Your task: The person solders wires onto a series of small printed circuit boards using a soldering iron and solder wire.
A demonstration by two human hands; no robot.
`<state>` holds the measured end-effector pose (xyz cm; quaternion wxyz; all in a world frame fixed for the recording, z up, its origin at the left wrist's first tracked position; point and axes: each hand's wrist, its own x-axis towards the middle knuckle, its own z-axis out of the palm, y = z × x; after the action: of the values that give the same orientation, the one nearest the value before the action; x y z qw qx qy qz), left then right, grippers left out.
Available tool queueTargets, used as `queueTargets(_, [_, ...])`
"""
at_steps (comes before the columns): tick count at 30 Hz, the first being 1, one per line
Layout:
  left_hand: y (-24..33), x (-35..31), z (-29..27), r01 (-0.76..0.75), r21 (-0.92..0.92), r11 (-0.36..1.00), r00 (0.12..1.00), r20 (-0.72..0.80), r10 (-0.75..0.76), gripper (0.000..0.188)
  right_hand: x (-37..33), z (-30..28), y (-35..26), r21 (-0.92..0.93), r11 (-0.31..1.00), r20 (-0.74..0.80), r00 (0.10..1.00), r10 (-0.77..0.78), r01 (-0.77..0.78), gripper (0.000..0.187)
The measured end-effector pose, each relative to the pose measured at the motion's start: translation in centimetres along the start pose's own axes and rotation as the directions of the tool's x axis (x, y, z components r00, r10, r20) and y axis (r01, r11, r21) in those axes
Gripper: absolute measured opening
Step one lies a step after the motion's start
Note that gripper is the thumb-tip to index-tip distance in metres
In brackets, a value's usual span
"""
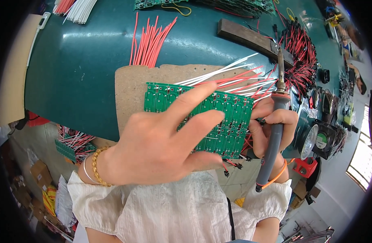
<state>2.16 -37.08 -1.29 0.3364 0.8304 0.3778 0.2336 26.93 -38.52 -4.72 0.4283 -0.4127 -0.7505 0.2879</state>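
Observation:
A green circuit board panel (236, 117) lies on a brown fibreboard sheet (131, 91), with red and white wires (224, 73) sticking out past its far edge. My left hand (151, 135) is spread over the panel, fingers apart, hiding its left and middle parts. With its fingers wrapped round a grey soldering iron (275, 133), my right hand (286, 118) sits at the panel's right edge. The iron's metal tip points away from me. Its thumb and fingertips are against or close to that edge; contact is partly hidden. Small black connectors (234, 164) on red leads hang at the near edge.
Loose red wires (151, 42) lie beyond the fibreboard on the green table (84, 60). A dark bar (250, 36) rests at the back right, beside a heap of red and black wires (299, 52). A black fan (324, 139) stands far right.

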Motion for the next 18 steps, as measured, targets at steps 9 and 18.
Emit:
queueTargets(9, [-0.3, -0.9, 0.4, -0.277, 0.046, 0.960, 0.936, -0.212, 0.280, 0.022, 0.4, -0.1, 0.0, 0.066, 0.997, 0.008, 0.999, -0.044, 0.043, 0.044])
queueTargets(18, [-0.5, -0.6, 1.5, -0.276, 0.070, 0.959, 0.949, -0.140, 0.284, 0.019, 0.0, 0.3, -0.7, 0.060, 0.997, 0.053, 0.998, 0.042, -0.045, 0.046])
